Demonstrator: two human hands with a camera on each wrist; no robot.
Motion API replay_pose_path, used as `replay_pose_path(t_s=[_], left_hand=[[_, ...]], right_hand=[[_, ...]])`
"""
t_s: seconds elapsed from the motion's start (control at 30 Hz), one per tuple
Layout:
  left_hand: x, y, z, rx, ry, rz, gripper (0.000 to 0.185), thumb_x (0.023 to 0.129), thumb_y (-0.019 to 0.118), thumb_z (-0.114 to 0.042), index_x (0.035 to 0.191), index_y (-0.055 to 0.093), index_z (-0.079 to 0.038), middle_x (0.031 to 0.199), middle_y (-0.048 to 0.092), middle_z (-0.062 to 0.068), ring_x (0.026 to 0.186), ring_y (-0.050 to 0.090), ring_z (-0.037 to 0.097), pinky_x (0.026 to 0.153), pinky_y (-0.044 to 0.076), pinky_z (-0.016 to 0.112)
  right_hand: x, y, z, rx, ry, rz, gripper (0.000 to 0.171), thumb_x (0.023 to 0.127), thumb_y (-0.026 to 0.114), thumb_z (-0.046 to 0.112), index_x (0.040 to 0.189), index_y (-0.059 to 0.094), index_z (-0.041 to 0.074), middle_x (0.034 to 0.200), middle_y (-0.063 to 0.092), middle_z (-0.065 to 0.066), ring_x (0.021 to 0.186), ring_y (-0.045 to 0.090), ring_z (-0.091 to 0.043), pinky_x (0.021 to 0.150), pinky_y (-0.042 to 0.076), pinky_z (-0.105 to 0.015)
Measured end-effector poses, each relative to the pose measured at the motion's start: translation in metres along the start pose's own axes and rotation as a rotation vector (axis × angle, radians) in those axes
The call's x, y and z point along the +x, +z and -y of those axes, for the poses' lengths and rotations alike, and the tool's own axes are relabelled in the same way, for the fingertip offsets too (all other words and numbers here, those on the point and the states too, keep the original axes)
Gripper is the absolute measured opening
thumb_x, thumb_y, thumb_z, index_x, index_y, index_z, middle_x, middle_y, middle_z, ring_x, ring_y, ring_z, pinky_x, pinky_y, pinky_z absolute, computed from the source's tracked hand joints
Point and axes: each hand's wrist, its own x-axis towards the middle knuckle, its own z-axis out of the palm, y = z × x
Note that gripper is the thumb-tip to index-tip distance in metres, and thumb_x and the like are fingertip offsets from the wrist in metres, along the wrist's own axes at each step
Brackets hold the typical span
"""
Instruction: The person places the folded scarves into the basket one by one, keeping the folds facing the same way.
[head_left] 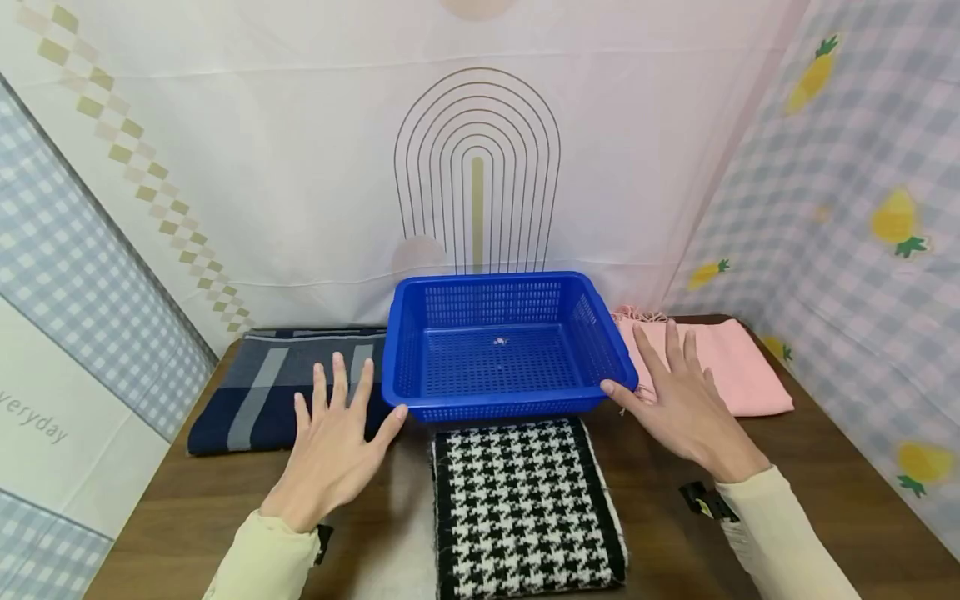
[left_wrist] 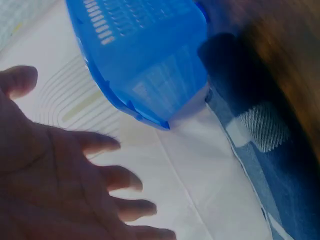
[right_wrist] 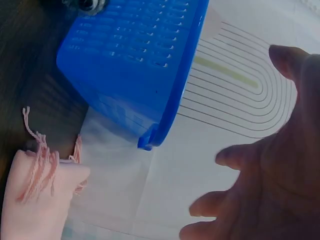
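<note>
A blue plastic basket (head_left: 495, 400) with perforated walls stands toward the back of the table, and a small pale speck shows on its floor. My left hand (head_left: 333, 454), fingers spread, hovers by the basket's front left corner, over the folded navy and grey cloth (head_left: 255, 392). By the front right corner, my right hand (head_left: 686, 408) spreads its fingers too, partly in front of a folded pink scarf (head_left: 742, 367) with fringe. Both wrist views show a gap between hand and basket (left_wrist: 145, 65). In front of the basket lies a folded black-and-white houndstooth scarf (head_left: 525, 508).
The wooden table (head_left: 172, 517) carries all of these. A white patterned curtain (head_left: 315, 167) hangs close behind the basket. Checked curtains close off both sides, the right one (head_left: 847, 275) printed with pineapples. Each wrist wears a dark strap (head_left: 705, 500).
</note>
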Motion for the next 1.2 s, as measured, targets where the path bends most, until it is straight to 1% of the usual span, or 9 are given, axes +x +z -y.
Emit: replay_pose_path(t_s=[0.17,0.3,0.43,0.63,0.8,1.0,1.03,1.17,1.2], left_hand=[[-0.010,-0.001,-0.004,0.015,-0.019,0.060,0.090,0.099,0.025,-0.076,0.160,0.032,-0.010,0.169,0.004,0.025,0.156,0.000,0.049,0.120,0.003,0.073],[-0.020,0.002,-0.010,0.013,-0.018,0.077,0.092,0.100,0.024,-0.075,0.152,0.046,-0.002,0.161,0.033,0.029,0.150,0.030,0.049,0.118,0.026,0.067],[-0.031,0.006,-0.019,0.026,-0.002,0.104,0.085,0.103,0.030,-0.068,0.149,0.047,0.001,0.147,0.053,0.026,0.136,0.049,0.045,0.107,0.042,0.062],[-0.046,0.022,-0.033,0.006,0.019,0.188,0.065,0.105,0.042,-0.059,0.133,0.062,-0.003,0.124,0.067,0.018,0.117,0.063,0.038,0.096,0.051,0.059],[-0.047,0.037,-0.039,-0.025,0.016,0.243,0.062,0.103,0.050,-0.055,0.120,0.067,0.002,0.098,0.072,0.017,0.088,0.070,0.036,0.079,0.055,0.056],[-0.048,0.051,-0.046,-0.128,-0.022,0.323,0.081,0.099,0.060,-0.053,0.140,0.049,0.015,0.101,0.071,0.028,0.102,0.071,0.041,0.094,0.053,0.057],[-0.048,0.053,-0.047,-0.147,-0.028,0.329,0.084,0.099,0.061,-0.052,0.144,0.043,0.017,0.109,0.070,0.031,0.108,0.069,0.042,0.098,0.051,0.057],[-0.048,0.058,-0.053,-0.223,-0.081,0.363,0.090,0.099,0.065,-0.043,0.152,0.025,0.018,0.096,0.070,0.026,0.117,0.067,0.038,0.102,0.049,0.056],[-0.048,0.059,-0.054,-0.244,-0.094,0.368,0.090,0.099,0.066,-0.040,0.153,0.024,0.018,0.109,0.069,0.030,0.124,0.063,0.040,0.105,0.048,0.057]], right_hand=[[-0.009,0.001,0.001,-0.026,-0.011,0.039,0.093,0.096,0.040,0.076,0.165,0.003,0.025,0.169,-0.016,-0.020,0.153,-0.017,-0.050,0.112,0.005,-0.081],[-0.018,0.004,0.004,-0.031,-0.030,0.009,0.092,0.096,0.042,0.075,0.164,0.023,0.015,0.164,0.023,-0.032,0.151,0.018,-0.053,0.111,0.025,-0.073],[-0.028,0.014,0.011,-0.036,-0.053,-0.089,0.077,0.098,0.050,0.067,0.146,0.048,0.006,0.131,0.048,-0.028,0.121,0.043,-0.045,0.085,0.048,-0.059],[-0.047,0.033,0.022,-0.013,-0.051,-0.198,0.048,0.097,0.064,0.050,0.116,0.058,0.006,0.105,0.055,-0.017,0.090,0.052,-0.031,0.063,0.048,-0.044],[-0.051,0.045,0.028,0.018,-0.043,0.001,0.037,0.096,0.066,0.050,0.105,0.064,0.014,0.086,0.062,0.000,0.070,0.054,-0.014,0.057,0.043,-0.034],[-0.051,0.057,0.028,0.010,0.055,0.280,0.079,0.090,0.064,0.066,0.126,0.062,-0.005,0.097,0.071,-0.014,0.080,0.069,-0.027,0.066,0.055,-0.046],[-0.051,0.059,0.028,0.005,0.061,0.305,0.079,0.090,0.064,0.066,0.121,0.064,-0.007,0.093,0.070,-0.015,0.077,0.068,-0.027,0.065,0.054,-0.046],[-0.048,0.065,0.029,0.072,0.073,0.361,0.055,0.090,0.068,0.061,0.090,0.063,0.006,0.066,0.048,-0.003,0.057,0.049,-0.018,0.054,0.040,-0.034],[-0.048,0.066,0.029,0.095,0.065,0.365,0.051,0.090,0.069,0.058,0.086,0.060,0.009,0.065,0.044,-0.001,0.055,0.045,-0.016,0.053,0.037,-0.033]])
